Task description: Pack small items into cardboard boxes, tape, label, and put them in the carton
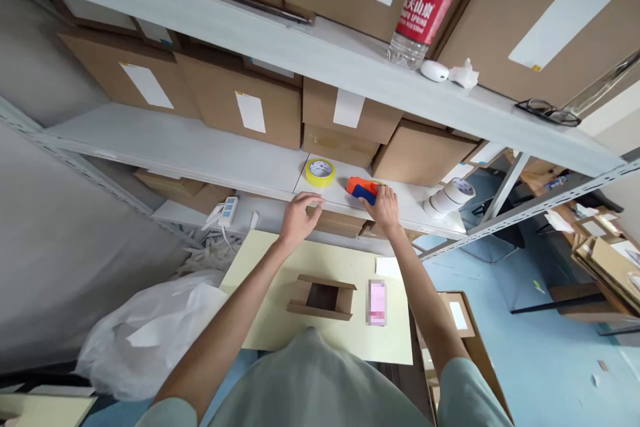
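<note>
My right hand [384,208] reaches up to the middle shelf [200,153] and closes over an orange and blue tape dispenser [361,188] lying there. My left hand [299,216] rests at the front edge of the same shelf, fingers curled over the lip and holding nothing. A roll of yellow tape [320,172] lies flat on the shelf just behind my left hand. Below my arms, a small open cardboard box [323,297] sits on a pale yellow table [265,320] beside a pink blurred item [377,302].
Labelled cardboard boxes [240,107] fill the back of the shelves. Rolls of white tape [449,197] lie at the shelf's right end. A water bottle [425,7] and glasses [547,111] sit on the upper shelf. A white plastic bag [150,333] lies left; flattened cartons [607,260] lie right.
</note>
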`<action>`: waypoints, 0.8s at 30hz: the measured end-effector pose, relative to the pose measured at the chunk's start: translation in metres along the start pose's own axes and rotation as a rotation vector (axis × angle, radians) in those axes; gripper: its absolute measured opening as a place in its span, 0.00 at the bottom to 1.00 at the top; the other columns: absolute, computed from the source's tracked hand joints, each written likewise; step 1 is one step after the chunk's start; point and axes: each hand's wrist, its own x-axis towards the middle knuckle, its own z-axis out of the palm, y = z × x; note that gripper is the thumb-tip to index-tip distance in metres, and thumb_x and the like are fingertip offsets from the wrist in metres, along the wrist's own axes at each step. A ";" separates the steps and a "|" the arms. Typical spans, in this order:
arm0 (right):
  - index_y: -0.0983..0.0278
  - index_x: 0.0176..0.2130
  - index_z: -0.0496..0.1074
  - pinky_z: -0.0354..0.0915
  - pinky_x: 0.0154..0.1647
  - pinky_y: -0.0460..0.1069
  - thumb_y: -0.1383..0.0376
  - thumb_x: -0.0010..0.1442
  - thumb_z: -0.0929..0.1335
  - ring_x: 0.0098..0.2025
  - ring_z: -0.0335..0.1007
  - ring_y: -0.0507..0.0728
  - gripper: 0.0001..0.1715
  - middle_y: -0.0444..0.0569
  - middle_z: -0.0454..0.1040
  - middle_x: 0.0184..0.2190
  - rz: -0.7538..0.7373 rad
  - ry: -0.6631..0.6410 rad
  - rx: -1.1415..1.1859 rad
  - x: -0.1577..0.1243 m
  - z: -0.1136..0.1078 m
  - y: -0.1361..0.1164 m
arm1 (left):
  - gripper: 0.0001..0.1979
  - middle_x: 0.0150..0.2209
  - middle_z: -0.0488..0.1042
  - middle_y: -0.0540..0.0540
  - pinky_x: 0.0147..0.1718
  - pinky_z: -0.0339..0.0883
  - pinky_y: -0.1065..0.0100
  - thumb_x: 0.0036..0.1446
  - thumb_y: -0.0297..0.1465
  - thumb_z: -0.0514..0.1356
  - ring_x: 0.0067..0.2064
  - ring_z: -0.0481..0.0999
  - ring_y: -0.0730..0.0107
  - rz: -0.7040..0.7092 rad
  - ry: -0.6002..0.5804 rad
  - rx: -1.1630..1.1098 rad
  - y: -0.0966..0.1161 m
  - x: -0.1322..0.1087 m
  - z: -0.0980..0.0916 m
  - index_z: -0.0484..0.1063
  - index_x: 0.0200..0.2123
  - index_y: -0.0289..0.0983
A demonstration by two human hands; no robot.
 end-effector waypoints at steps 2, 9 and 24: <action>0.71 0.61 0.67 0.59 0.65 0.58 0.48 0.73 0.70 0.63 0.70 0.69 0.32 0.69 0.77 0.58 -0.002 -0.132 -0.099 0.018 0.000 -0.008 | 0.09 0.48 0.84 0.43 0.60 0.74 0.55 0.67 0.36 0.63 0.52 0.84 0.58 0.023 0.042 -0.010 0.013 0.008 -0.005 0.82 0.39 0.41; 0.72 0.65 0.63 0.65 0.57 0.53 0.53 0.77 0.67 0.56 0.81 0.65 0.29 0.68 0.82 0.53 0.059 -0.317 -0.249 0.012 -0.003 -0.027 | 0.15 0.50 0.87 0.43 0.58 0.77 0.56 0.71 0.40 0.58 0.53 0.85 0.57 -0.017 -0.040 -0.114 0.011 -0.023 -0.025 0.84 0.46 0.42; 0.62 0.64 0.63 0.82 0.43 0.61 0.47 0.76 0.66 0.46 0.84 0.67 0.28 0.60 0.82 0.46 -0.436 -0.077 0.055 -0.174 -0.039 -0.094 | 0.19 0.61 0.79 0.43 0.57 0.79 0.58 0.72 0.37 0.61 0.60 0.80 0.59 -0.146 -0.061 -0.322 0.014 -0.123 -0.082 0.75 0.63 0.45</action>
